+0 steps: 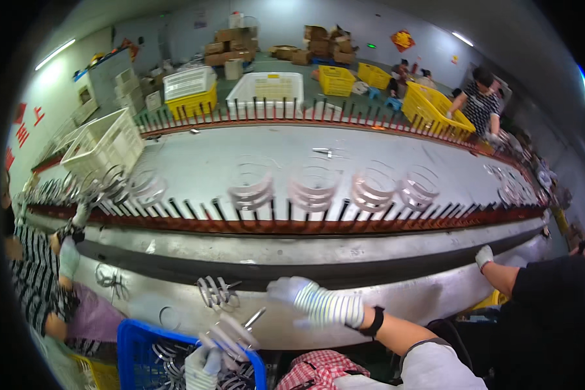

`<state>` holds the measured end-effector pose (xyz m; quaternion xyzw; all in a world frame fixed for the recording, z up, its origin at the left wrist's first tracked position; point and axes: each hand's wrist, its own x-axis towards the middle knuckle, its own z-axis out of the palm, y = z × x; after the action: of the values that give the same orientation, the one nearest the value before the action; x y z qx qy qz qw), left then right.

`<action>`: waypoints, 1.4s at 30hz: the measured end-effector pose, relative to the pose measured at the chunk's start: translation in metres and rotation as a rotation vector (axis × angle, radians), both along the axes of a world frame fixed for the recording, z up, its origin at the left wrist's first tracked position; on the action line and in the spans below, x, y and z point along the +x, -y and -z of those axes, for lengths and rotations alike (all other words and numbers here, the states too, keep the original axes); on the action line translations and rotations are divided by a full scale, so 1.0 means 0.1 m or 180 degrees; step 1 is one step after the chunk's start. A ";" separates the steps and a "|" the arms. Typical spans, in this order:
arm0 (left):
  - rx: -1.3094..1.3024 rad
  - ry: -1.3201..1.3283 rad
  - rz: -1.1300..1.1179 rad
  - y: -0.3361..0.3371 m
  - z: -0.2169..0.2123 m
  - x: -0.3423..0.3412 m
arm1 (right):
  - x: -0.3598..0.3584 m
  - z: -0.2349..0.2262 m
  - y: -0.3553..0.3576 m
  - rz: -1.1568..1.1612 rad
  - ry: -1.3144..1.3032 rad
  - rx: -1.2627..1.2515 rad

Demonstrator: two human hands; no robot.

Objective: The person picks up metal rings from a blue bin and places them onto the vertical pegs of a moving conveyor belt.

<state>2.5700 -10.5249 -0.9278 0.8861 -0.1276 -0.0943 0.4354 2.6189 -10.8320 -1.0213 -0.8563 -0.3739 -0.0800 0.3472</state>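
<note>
My left hand, in a pale glove, is at the blue basket at the lower left. Its fingers are closed on a bunch of shiny metal rings that look like hose clamps, blurred by motion. More loose metal rings fill the basket beneath. My right hand, in a striped glove, is over the steel bench edge with its fingers stretched to the left and nothing visible in them. Just left of it, on the bench, stands a cluster of metal ring clamps. A thin single ring is near the basket's far rim.
Beyond the bench, a rail with upright black pegs carries several stacks of rings. A white crate stands at the left. Co-workers are at left and right; one gloved hand rests on the bench's right. Yellow crates stand behind.
</note>
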 end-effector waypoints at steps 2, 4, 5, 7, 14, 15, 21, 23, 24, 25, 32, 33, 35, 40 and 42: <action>-0.0378 -0.0872 -0.0005 0.52 -0.10 0.13 | -0.35 0.02 -0.11 0.0380 0.0208 -0.0570; -0.0121 -0.1327 -0.0103 0.88 -0.04 0.21 | -0.48 0.24 -0.03 0.0571 0.0163 -0.0653; -0.0100 -0.1342 -0.0028 1.03 0.02 0.24 | -0.50 0.38 0.07 0.0838 -0.0192 -0.0841; 0.0540 -0.0128 0.1233 1.33 0.26 0.33 | -0.64 0.50 0.33 0.1331 -0.0339 -0.0832; 0.1445 0.0162 0.2254 2.23 0.56 0.22 | -1.18 1.28 1.11 0.1196 -0.1846 0.0787; 0.1446 0.0135 0.2245 2.40 0.45 0.14 | -1.17 1.45 1.23 0.1420 -0.2255 0.1724; -0.0529 0.0742 0.1021 2.58 0.08 -0.15 | -0.77 1.56 2.92 0.3028 0.0309 0.3637; -0.0679 0.0067 0.0478 2.53 0.27 -0.22 | -0.50 1.67 3.71 0.4405 0.1331 0.1434; -0.0551 0.0028 0.0350 2.40 0.47 -0.22 | -0.26 1.70 3.93 0.4583 0.1428 0.1070; -0.0416 -0.0015 0.0176 2.21 0.68 -0.26 | -0.02 1.74 4.01 0.4705 0.1511 0.0713; -0.0650 -0.0496 -0.2202 0.90 1.60 -1.01 | 0.29 2.30 4.54 0.4125 0.1104 0.1281; -0.0437 0.0269 -0.2126 0.52 1.91 -1.21 | 0.25 2.14 4.52 0.4168 0.1032 0.1665; 0.0226 -0.0110 -0.2866 0.15 2.11 -1.55 | 0.15 1.92 4.61 0.4421 0.0796 0.2257; 0.0017 -0.0593 -0.3426 -0.53 2.44 -2.19 | 0.32 1.46 4.25 0.2922 -0.0407 0.3226; 0.0127 -0.0945 -0.3028 -0.15 2.45 -1.97 | 0.22 1.27 4.24 0.3202 -0.0587 0.3339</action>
<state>2.3725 -10.5103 -1.1723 0.8313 0.3560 -0.0129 0.4266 2.6410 -11.2558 -1.1482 -0.6488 0.1827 -0.3258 0.6629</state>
